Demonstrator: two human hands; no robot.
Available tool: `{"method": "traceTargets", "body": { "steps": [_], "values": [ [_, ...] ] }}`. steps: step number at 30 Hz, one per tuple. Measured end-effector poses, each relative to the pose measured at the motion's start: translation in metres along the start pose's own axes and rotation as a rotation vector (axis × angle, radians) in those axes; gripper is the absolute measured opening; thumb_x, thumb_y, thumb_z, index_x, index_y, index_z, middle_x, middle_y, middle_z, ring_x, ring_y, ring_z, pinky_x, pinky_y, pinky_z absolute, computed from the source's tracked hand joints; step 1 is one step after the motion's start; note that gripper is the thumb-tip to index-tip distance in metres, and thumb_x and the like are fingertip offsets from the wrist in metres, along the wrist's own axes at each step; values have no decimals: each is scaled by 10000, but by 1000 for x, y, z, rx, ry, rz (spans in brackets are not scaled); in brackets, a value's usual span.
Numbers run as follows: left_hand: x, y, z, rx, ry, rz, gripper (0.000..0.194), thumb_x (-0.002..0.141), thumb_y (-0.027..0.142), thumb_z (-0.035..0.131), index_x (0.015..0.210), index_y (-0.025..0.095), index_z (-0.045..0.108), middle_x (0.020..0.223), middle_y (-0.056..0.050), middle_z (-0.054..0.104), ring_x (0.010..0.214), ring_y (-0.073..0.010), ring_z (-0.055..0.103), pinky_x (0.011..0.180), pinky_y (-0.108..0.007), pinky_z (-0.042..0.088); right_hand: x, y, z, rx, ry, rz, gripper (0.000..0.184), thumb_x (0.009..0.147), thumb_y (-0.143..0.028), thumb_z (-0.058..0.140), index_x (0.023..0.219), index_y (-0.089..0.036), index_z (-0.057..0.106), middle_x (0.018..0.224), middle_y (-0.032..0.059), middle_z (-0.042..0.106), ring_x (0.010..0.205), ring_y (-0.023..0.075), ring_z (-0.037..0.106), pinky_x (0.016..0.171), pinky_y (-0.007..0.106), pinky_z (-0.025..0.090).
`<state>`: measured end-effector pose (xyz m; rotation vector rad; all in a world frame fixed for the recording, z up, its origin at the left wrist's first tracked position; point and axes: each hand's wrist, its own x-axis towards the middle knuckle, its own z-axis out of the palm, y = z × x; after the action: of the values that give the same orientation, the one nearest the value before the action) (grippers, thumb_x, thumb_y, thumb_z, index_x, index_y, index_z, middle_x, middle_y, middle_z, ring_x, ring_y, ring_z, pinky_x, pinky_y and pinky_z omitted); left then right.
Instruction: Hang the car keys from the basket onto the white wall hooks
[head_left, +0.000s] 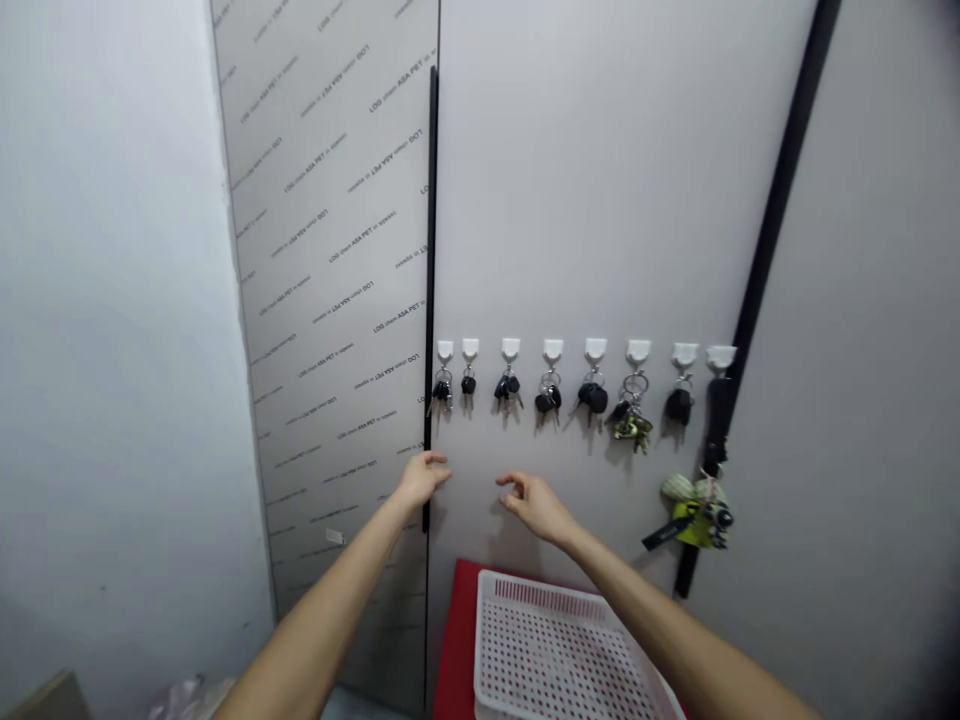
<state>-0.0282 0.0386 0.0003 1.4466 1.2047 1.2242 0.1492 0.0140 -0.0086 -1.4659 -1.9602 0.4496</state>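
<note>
My left hand (423, 477) reaches up in front of the cabinet door, its fingers apart and nothing in them. To its right my right hand (531, 500) is also raised, fingers loosely curved with a gap to the thumb, holding nothing. Above both hands, a row of white hooks (553, 350) on the door carries several bunches of keys. Nearest the left hand hangs the leftmost key bunch (442, 390), with a smaller key bunch (469, 384) beside it. Over my right hand is a third key bunch (508, 386). Neither hand touches the keys.
A white perforated basket (551, 640) sits low in front on a red surface (454, 640). At the right hangs a yellow-green keychain charm (697, 520). Long black handles (432, 250) run along the door edges. A pale wall (112, 300) stands left.
</note>
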Motion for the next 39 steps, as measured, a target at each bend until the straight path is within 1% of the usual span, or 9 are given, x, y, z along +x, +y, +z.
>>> {"method": "traceTargets", "body": {
  "steps": [4,8,11,15,22,25,28,31,39],
  "values": [
    [-20,14,29,-13,-126,179,339,557,69,465,895,95,466,417,99,346,370,-14,287,406,-156,229,-17,6,-14,175,-106,67,384,600,-96,393,980,-90,450,416,-87,299,352,36,269,364,169,221],
    [-42,70,57,-191,-177,518,673,574,88,483,1170,185,185,502,92,390,454,-23,352,476,-152,293,-28,-45,-63,394,314,-290,593,650,-118,394,1187,-212,162,463,-90,314,393,47,290,404,172,273],
    [-54,106,68,-333,-200,691,773,593,101,490,1199,242,32,511,93,382,470,-27,358,494,-156,311,-36,-77,-91,488,449,-503,685,665,-122,409,1205,-260,10,501,-80,356,425,63,322,432,195,313],
    [-59,119,75,-385,-234,696,778,599,99,485,1201,253,17,497,94,365,451,-26,339,487,-159,320,-39,-83,-98,537,426,-536,690,673,-115,403,1200,-277,-12,512,-77,377,414,63,324,426,202,322],
    [-55,106,74,-299,-249,687,739,607,100,472,1199,250,57,498,92,374,442,-27,356,502,-169,347,-35,-76,-88,534,395,-491,697,653,-121,414,1208,-254,15,475,-93,356,405,55,335,417,187,326],
    [-40,90,65,-132,-103,613,663,600,119,479,1178,213,169,564,61,433,482,-39,395,536,-188,367,-25,-67,-77,440,396,-373,565,648,-153,406,1173,-204,205,480,-84,372,399,51,345,421,190,332],
    [-19,72,47,102,304,568,530,581,132,492,1085,182,338,801,-21,485,687,-95,463,665,-243,379,-7,-57,-69,240,469,-245,355,635,-202,418,984,-145,446,580,-29,469,466,68,417,484,216,367],
    [-1,66,29,314,622,578,446,583,166,502,1018,170,404,989,-68,422,929,-161,396,817,-292,311,12,-54,-68,48,605,-204,294,630,-223,432,905,-136,486,765,39,529,607,100,480,621,248,385],
    [22,76,40,620,689,423,411,592,324,514,979,217,429,1072,-72,367,959,-228,378,763,-352,342,43,-70,-65,-309,619,-46,337,663,-294,418,966,-146,408,848,96,548,726,190,512,603,282,366]
  ]
}}
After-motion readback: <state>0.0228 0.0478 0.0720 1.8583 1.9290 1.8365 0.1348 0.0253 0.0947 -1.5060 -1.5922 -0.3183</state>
